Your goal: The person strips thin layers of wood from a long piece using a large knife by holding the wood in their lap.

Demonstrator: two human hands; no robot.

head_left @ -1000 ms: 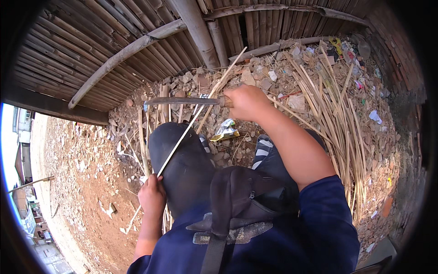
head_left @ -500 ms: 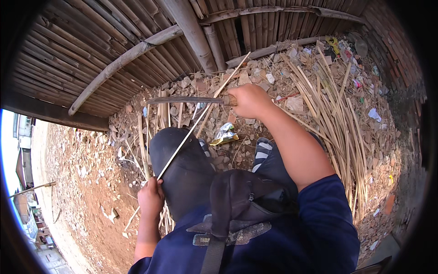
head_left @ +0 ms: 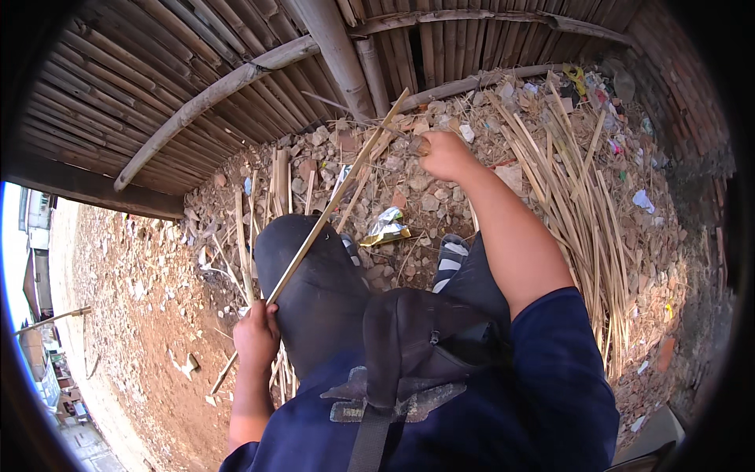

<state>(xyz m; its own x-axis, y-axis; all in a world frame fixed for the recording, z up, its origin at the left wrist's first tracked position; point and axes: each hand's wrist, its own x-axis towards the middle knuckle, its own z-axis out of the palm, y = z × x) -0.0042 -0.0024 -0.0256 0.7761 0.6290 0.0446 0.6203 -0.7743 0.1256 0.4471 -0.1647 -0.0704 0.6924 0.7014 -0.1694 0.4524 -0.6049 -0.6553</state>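
Note:
My left hand point(head_left: 256, 334) is closed round the lower end of a long, thin bamboo strip point(head_left: 334, 206). The strip slants up and away to the right, over my dark-clad left knee point(head_left: 295, 252). In my right hand point(head_left: 450, 157) is the wooden handle of a long-bladed knife point(head_left: 324, 101). Its blade points away to the left and meets the strip near the far end; the strip partly hides it, so I cannot tell whether they touch.
On the right lies a large pile of bamboo strips point(head_left: 578, 212). More strips point(head_left: 281, 179) rest beyond my left knee. A shiny wrapper point(head_left: 387, 228) sits on the rubble between my feet. Ahead stands a bamboo wall point(head_left: 149, 94), with a brick wall point(head_left: 680, 102) at the right.
The knife has swung from lying level across the strip to pointing farther away, and my right hand has shifted slightly right. The strip has turned, showing a wider face.

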